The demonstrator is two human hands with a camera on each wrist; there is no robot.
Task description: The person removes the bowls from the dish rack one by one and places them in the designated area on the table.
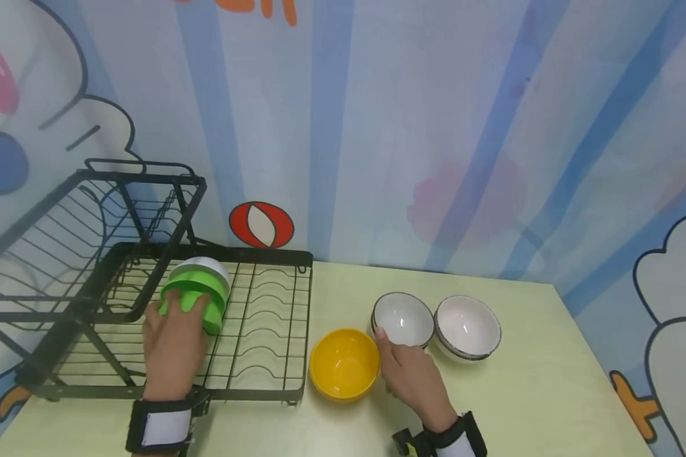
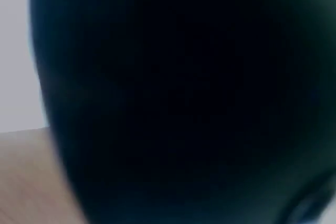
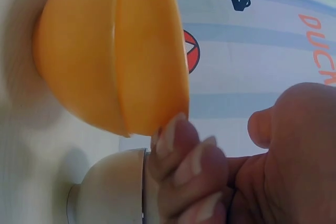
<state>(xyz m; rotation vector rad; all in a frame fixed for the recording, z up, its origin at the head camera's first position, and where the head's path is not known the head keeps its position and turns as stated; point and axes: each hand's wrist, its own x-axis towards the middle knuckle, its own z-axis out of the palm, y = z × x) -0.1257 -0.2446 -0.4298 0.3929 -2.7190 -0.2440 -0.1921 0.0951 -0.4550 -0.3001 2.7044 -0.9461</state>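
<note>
My left hand [image 1: 174, 339] grips green bowls [image 1: 197, 285], which stand tilted on edge in the dish rack with a white bowl [image 1: 210, 264] behind them. The left wrist view is mostly blocked by a dark shape. My right hand [image 1: 414, 377] is between the yellow bowls [image 1: 345, 365] and a grey-white bowl [image 1: 404, 319] on the table. In the right wrist view its fingers [image 3: 197, 163] are bent loosely, with the fingertips right at the rim of the nested yellow bowls [image 3: 89, 51]. The thumb [image 3: 260, 128] stands apart from them.
The black wire dish rack [image 1: 271, 395] takes up the left of the pale table [image 1: 526, 393], its raised tier [image 1: 63, 315] over the far left. Another white bowl [image 1: 467, 325] sits right of the grey-white one. A printed curtain [image 1: 371, 139] hangs behind.
</note>
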